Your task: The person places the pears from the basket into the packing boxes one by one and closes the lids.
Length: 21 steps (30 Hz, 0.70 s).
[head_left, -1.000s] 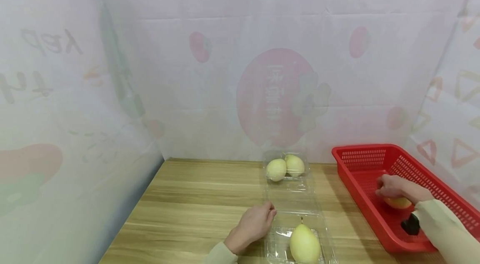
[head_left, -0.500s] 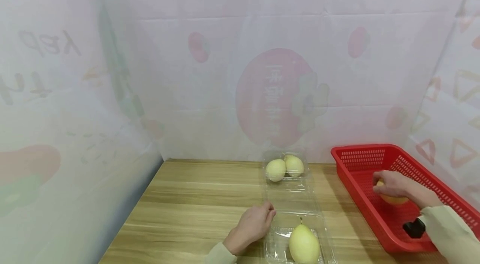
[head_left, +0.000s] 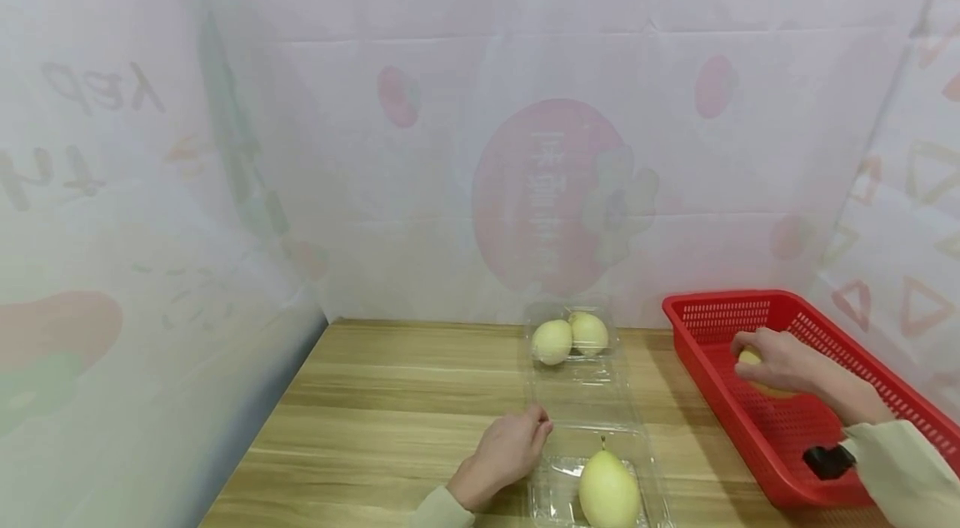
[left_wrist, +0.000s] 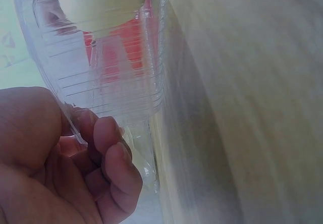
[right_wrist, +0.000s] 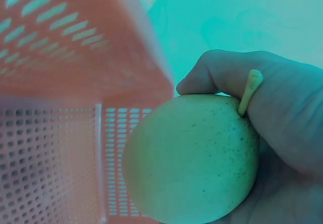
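My left hand (head_left: 504, 451) pinches the near-left rim of a clear plastic clamshell box (left_wrist: 108, 82) between thumb and fingertips, as the left wrist view shows. In the box's near part lies a yellow pear (head_left: 609, 490), its stem pointing away from me. At the far end, two more pears (head_left: 552, 342) sit side by side inside clear plastic. Over the red basket (head_left: 716, 378), my right hand (head_left: 783, 363) grips another pear (right_wrist: 192, 158), thumb beside its stem. The palm and fingers hide part of that pear in the head view.
The perforated basket stands on the right of the wooden table (head_left: 375, 403), its long side facing the plastic boxes. A printed white curtain (head_left: 420, 178) closes off the back and both sides. A black object (head_left: 828, 461) is at the right wrist, above the basket floor.
My right hand has lifted the pear from the basket floor and moved it slightly up and left. The left hand and the boxes have stayed put.
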Each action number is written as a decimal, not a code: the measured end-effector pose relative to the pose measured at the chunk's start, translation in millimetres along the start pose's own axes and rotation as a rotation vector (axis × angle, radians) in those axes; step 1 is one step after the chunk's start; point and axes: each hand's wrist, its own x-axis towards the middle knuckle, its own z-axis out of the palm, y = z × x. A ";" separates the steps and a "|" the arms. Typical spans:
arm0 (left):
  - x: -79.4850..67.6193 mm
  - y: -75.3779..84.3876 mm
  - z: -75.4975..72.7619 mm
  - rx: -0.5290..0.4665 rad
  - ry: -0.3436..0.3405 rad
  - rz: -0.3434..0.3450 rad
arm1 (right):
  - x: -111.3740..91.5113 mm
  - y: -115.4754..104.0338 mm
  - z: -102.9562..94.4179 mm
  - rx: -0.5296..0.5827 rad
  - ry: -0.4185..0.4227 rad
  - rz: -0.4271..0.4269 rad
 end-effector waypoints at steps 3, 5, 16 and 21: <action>-0.4 -0.1 1.2 -0.004 -0.008 0.000 | -3.2 -7.8 -0.8 0.000 0.040 -0.013; -0.7 0.3 1.2 -0.005 -0.009 0.001 | -5.5 -13.4 -0.9 -0.002 0.068 -0.022; -0.9 1.9 -1.7 0.008 0.003 -0.001 | -10.7 -44.5 -1.3 0.036 0.152 -0.018; -0.4 1.9 -2.0 0.000 -0.004 -0.003 | -11.7 -55.6 -0.5 0.044 0.165 -0.015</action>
